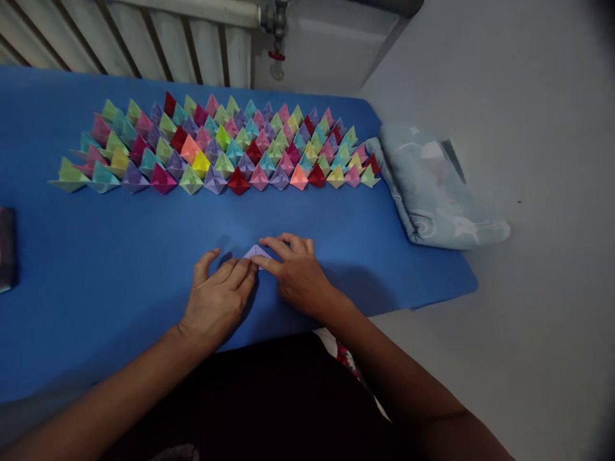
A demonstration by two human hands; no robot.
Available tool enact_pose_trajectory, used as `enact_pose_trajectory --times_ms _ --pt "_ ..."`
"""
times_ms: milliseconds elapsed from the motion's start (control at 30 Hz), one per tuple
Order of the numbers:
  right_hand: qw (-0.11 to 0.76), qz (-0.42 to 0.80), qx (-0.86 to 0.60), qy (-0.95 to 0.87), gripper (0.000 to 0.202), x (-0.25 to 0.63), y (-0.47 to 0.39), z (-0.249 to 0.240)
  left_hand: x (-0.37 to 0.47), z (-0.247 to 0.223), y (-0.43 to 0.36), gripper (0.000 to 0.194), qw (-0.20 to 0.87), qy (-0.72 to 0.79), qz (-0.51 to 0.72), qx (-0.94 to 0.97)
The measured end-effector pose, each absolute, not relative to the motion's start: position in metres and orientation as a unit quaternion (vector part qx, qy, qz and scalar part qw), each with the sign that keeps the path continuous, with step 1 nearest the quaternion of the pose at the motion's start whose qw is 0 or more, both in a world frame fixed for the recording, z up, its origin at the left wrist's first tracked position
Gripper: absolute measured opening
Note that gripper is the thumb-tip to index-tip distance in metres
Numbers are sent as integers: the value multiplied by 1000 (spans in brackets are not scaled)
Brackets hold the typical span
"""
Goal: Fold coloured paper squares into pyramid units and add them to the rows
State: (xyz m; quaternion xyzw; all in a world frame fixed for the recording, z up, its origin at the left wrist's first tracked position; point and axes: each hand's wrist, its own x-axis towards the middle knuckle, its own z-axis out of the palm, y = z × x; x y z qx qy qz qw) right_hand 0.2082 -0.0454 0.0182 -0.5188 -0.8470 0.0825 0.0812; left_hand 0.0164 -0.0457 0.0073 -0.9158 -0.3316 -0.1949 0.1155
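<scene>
A small folded piece of lilac paper [256,250] lies flat on the blue table [120,256], its pointed top facing away from me. My left hand [218,298] presses the paper's left and lower part with stretched fingers, the thumb held apart. From the right, my right hand [300,272] touches the paper with its thumb and forefinger, the other fingers loosely bent. Both hands cover the lower edge of the paper. Beyond them stand several rows of folded paper boats [239,182] in many colours.
A folded grey-blue cloth with white patterns [432,192] lies at the table's right edge. At the far left is a dark box-like object [6,250], partly cut off. Behind the table stand a white radiator [206,51] and a valve with a red handle [277,56].
</scene>
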Motion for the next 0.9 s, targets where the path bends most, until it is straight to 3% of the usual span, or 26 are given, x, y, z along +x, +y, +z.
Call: enact_pose_trajectory --times_ms 433,667,900 --pt "59 71 -557 -825 47 212 -37 11 19 1 -61 40 91 -364 -153 -914" --pt "97 75 -548 -828 51 208 -55 25 19 3 -57 37 112 -346 -169 -916" --pt "37 129 -529 -838 55 200 -77 22 10 1 -55 42 115 -328 -168 -923"
